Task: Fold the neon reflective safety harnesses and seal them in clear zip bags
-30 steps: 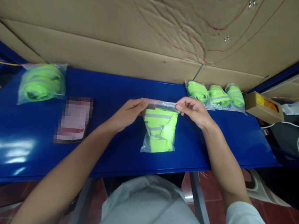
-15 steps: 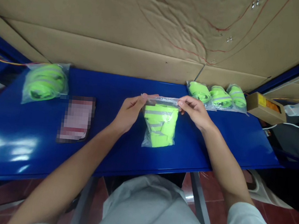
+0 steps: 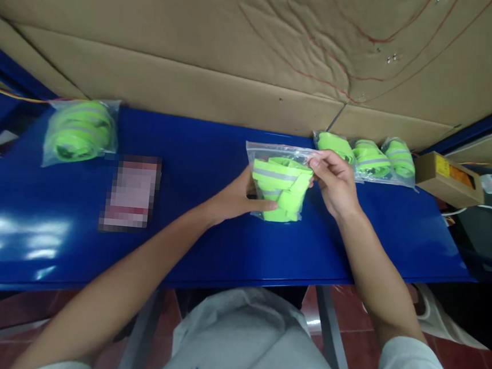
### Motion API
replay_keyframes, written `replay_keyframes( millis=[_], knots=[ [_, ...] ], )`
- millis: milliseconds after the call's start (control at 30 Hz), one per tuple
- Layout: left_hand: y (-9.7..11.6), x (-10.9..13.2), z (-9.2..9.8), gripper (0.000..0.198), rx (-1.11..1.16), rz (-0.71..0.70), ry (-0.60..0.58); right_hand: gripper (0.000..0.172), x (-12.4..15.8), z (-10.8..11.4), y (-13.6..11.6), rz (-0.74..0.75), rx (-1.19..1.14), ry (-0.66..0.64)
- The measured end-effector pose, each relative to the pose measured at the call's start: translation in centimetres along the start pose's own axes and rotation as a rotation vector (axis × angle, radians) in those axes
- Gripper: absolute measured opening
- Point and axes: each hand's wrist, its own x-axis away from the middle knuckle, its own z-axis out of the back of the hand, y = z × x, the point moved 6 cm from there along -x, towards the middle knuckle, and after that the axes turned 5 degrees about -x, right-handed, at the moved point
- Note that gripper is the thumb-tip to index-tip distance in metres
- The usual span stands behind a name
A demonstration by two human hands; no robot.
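Note:
A clear zip bag [image 3: 278,187] with a folded neon-yellow reflective strap inside is held up in front of me, above the blue table. My left hand [image 3: 238,198] grips its lower left side, with the thumb across the front and the fingers hidden behind. At the bag's top right corner, my right hand [image 3: 335,178] pinches the edge between thumb and fingers. The bag's zip edge runs along the top, its left corner free. Grey reflective bands show through the plastic.
Several similar bags [image 3: 369,159] lie along the back right of the table [image 3: 206,250], beside a brown cardboard box [image 3: 448,178]. Another bagged yellow roll [image 3: 82,133] rests at the left. A blurred-out phone-like object [image 3: 131,194] lies near it. A cardboard-covered panel [image 3: 173,80] rises behind.
My left hand has let go of the bag's top left corner and moved down to grip its lower left side. The bag has shifted slightly right and up.

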Motion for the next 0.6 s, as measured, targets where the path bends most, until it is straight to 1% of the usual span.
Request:
replay_keyframes(
  millis=[33,100,167,200,233,333,367,433,533,600],
  knots=[
    [-0.4,-0.1,0.0,0.095,-0.025,0.016,0.017,0.041,0.0,-0.1,0.0,0.006,0.022,-0.001],
    [-0.6,0.0,0.6,0.079,-0.126,0.004,0.128,0.054,0.2,-0.7,-0.2,0.039,0.078,-0.050],
    [-0.1,0.3,1.5,0.069,-0.307,-0.032,0.259,0.069,0.6,-1.8,-0.6,0.090,0.162,-0.150],
    [0.4,0.5,1.8,0.064,-0.409,-0.065,0.312,0.074,0.9,-2.4,-0.9,0.132,0.213,-0.199],
    [1.0,0.8,2.1,0.058,-0.504,-0.105,0.355,0.073,1.2,-3.0,-1.3,0.188,0.264,-0.236],
    [2.9,1.4,2.3,0.037,-0.741,-0.250,0.446,0.053,2.0,-4.1,-2.6,0.396,0.377,-0.278],
    [3.4,1.6,2.3,0.035,-0.820,-0.289,0.472,0.048,2.3,-4.3,-2.8,0.448,0.408,-0.279],
    [3.7,1.6,2.5,0.042,-0.969,-0.297,0.506,0.041,2.4,-4.2,-2.7,0.508,0.509,-0.262],
    [2.9,1.1,3.2,0.059,-1.085,-0.159,0.483,0.034,1.9,-3.4,-1.5,0.515,0.748,-0.195],
    [2.2,0.9,3.6,0.065,-1.093,-0.075,0.450,0.037,1.2,-2.5,-0.3,0.477,0.896,-0.171]
  ],
)
